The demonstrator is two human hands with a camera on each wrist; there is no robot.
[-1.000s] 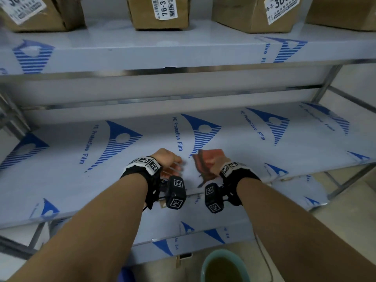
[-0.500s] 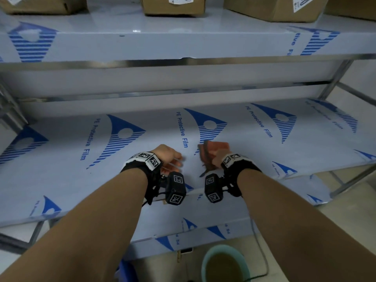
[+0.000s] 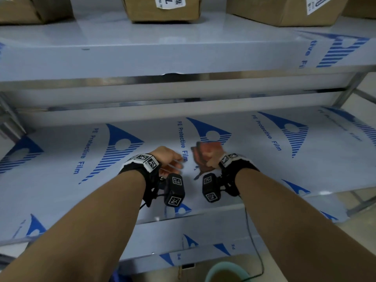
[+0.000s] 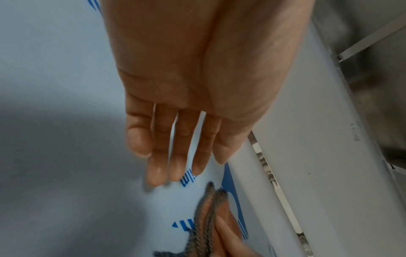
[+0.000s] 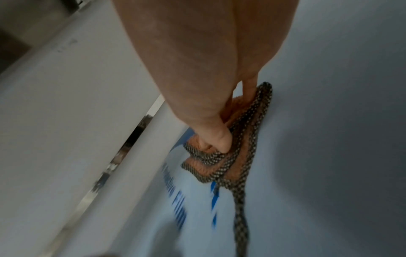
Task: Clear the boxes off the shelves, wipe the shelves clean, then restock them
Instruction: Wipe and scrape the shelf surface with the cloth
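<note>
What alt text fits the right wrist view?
The right hand grips a folded orange cloth with a dark speckled edge, pressed on a pale shelf printed with blue marks. A loose strip of the edge trails toward the bottom.

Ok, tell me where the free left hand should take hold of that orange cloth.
Probably the dark-edged tail trailing from the orange cloth: it hangs loose outside the right hand. The open left hand could pinch it from its own side.

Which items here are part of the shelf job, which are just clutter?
In play: cloth gripped by right hand; left hand, open; middle shelf; boxes on upper shelf.
Bystanders: bucket; cable.
</note>
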